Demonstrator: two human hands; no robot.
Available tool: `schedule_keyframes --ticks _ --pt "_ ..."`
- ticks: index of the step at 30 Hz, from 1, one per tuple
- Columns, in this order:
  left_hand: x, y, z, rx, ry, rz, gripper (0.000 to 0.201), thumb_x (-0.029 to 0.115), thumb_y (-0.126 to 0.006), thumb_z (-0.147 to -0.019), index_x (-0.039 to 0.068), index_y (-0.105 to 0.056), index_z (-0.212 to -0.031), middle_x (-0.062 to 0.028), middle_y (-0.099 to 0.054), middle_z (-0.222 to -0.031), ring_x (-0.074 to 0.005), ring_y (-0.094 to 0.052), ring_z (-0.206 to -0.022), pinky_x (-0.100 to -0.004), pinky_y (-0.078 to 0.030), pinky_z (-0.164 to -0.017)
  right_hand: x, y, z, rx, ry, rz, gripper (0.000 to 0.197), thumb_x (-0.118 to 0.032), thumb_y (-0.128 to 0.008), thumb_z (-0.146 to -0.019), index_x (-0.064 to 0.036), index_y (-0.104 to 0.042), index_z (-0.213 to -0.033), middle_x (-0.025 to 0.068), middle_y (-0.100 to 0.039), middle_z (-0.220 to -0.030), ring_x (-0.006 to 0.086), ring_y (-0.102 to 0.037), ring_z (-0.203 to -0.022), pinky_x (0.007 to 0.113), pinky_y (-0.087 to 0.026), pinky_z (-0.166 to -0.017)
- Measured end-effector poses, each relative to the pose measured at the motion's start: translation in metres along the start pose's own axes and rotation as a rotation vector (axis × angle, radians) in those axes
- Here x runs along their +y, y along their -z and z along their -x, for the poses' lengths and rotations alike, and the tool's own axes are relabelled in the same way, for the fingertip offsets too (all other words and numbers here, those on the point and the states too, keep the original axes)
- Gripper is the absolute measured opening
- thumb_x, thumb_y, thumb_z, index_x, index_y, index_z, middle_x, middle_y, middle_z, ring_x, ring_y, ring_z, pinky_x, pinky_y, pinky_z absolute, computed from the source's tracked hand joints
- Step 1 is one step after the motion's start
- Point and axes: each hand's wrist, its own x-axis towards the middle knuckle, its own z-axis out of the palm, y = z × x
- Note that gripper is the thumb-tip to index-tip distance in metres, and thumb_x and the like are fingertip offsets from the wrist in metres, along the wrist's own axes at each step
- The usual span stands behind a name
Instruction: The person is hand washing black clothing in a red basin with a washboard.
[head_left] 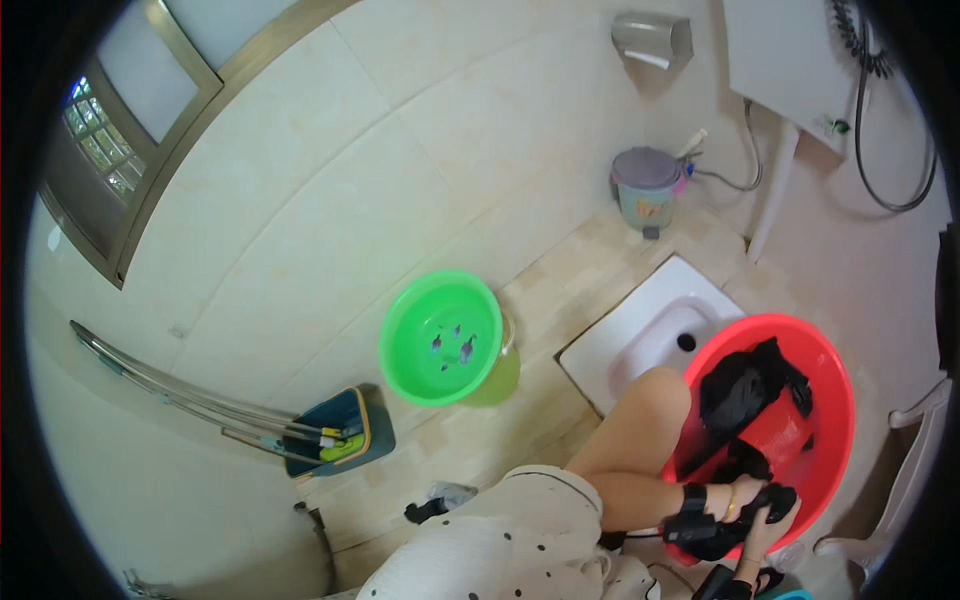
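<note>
A large red basin (842, 400) stands at the right, with dark, wet-looking clothes (745, 390) bunched inside it. Over the near rim of the basin, my left hand (742, 493) is closed on a bunched black cloth (778, 500). My right hand (768, 532) grips the same cloth from the near side, its fingers wrapped round it. Both hands are close together, and the cloth partly covers their fingers. What kind of garment it is cannot be made out. More black fabric (712, 543) hangs beneath my hands at the rim.
A white squat toilet (655, 310) lies beside the basin. Farther left are a green basin (440, 340) on a bucket and a dark mop bucket (378, 425) with long handles. A small lidded bin (645, 190) stands by the wall, and a white plastic chair (905, 480) at the right.
</note>
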Motion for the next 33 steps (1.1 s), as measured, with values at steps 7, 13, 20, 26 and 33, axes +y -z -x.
schedule_keyframes --ticks 7,13,20,26,33 --pt "0.029 0.024 0.01 -0.037 -0.081 0.047 0.043 0.024 -0.061 -0.08 -0.001 -0.052 -0.114 -0.013 -0.059 -0.1 -0.0235 -0.06 -0.089 -0.0376 -0.05 -0.075 -0.003 0.024 0.001 -0.29 0.028 -0.113 0.075 -0.009 -0.07 -0.072 0.0069 -0.033 -0.136 0.0223 -0.043 -0.134 0.0304 -0.041 -0.125 0.039 -0.032 -0.106" --pt "0.027 0.012 0.018 0.01 -0.076 0.008 0.032 0.024 -0.063 -0.078 0.0 -0.06 -0.1 -0.0116 -0.063 -0.092 -0.0223 -0.062 -0.084 -0.0382 -0.05 -0.073 -0.056 -0.01 -0.002 -0.451 -0.024 -0.036 0.084 -0.014 -0.084 -0.054 0.0032 -0.044 -0.126 0.0221 -0.04 -0.135 0.0346 -0.041 -0.125 0.038 -0.03 -0.105" --pt "0.02 0.018 -0.006 0.166 0.034 -0.019 0.014 0.019 -0.062 -0.079 0.006 -0.065 -0.081 -0.0076 -0.064 -0.082 -0.0208 -0.063 -0.078 -0.0375 -0.049 -0.069 -0.103 -0.002 0.012 -0.21 0.125 -0.366 0.052 -0.004 -0.071 -0.055 0.0012 -0.057 -0.105 0.0123 -0.053 -0.115 0.0264 -0.052 -0.109 0.036 -0.037 -0.099" --pt "0.002 0.048 -0.035 -0.179 0.165 0.145 0.041 0.046 -0.066 -0.081 0.006 -0.063 -0.077 -0.0062 -0.061 -0.067 -0.0187 -0.058 -0.057 -0.035 -0.048 -0.055 -0.137 -0.004 0.034 -0.216 0.181 -0.295 0.044 -0.002 -0.069 -0.058 -0.0023 -0.058 -0.101 0.0095 -0.059 -0.097 0.0226 -0.056 -0.092 0.033 -0.042 -0.09" --pt "-0.013 0.014 -0.021 0.117 -0.011 -0.239 0.044 0.032 -0.061 -0.086 0.009 -0.054 -0.123 -0.013 -0.058 -0.115 -0.0235 -0.058 -0.1 -0.0448 -0.048 -0.07 0.033 -0.008 -0.027 0.006 -0.082 0.096 0.042 -0.008 -0.066 -0.072 0.0078 -0.055 -0.11 0.0197 -0.062 -0.104 0.031 -0.058 -0.094 0.037 -0.043 -0.089"
